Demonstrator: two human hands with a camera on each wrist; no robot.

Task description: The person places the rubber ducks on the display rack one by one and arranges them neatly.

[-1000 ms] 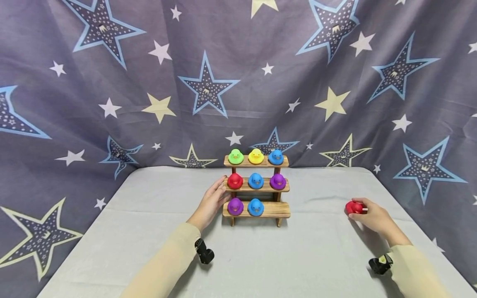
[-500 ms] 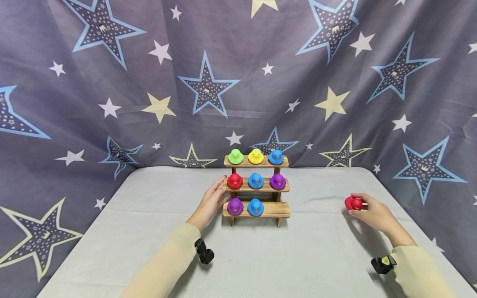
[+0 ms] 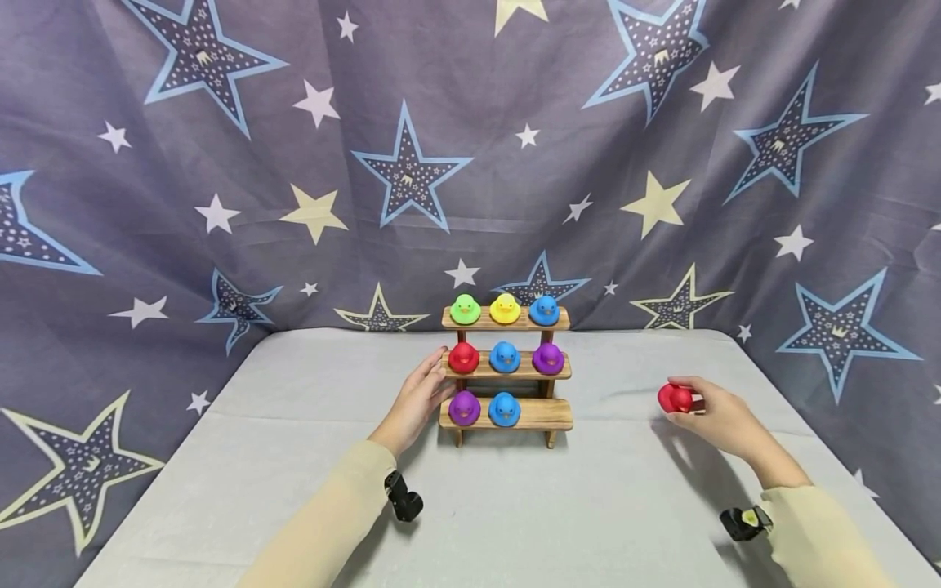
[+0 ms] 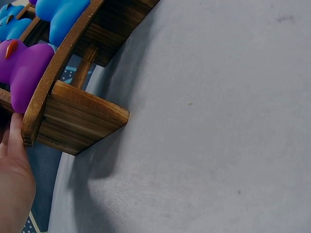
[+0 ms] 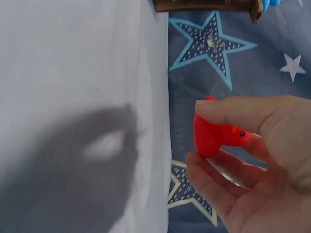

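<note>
My right hand (image 3: 724,418) pinches a red rubber duck (image 3: 671,398) between thumb and fingertips, raised over the table at the right. In the right wrist view the thumb lies across one side of the duck (image 5: 206,136) and the fingers support the other. My left hand (image 3: 415,400) touches the left end of a three-tier wooden display stand (image 3: 544,414) with nearly straight fingers. On its lowest shelf sit a purple duck (image 3: 464,408) and a blue duck (image 3: 504,409), with bare wood at the right end.
The middle shelf bears a red duck (image 3: 464,358), a blue duck (image 3: 505,357) and a purple duck (image 3: 548,358). Green (image 3: 465,309), yellow (image 3: 505,309) and blue ducks (image 3: 545,310) line the top. A pale cloth covers the table (image 3: 603,506); a starry curtain (image 3: 441,73) hangs behind.
My right hand has lifted the red duck off the table and carried it a little to the left. The left hand and the stand have stayed in place.
</note>
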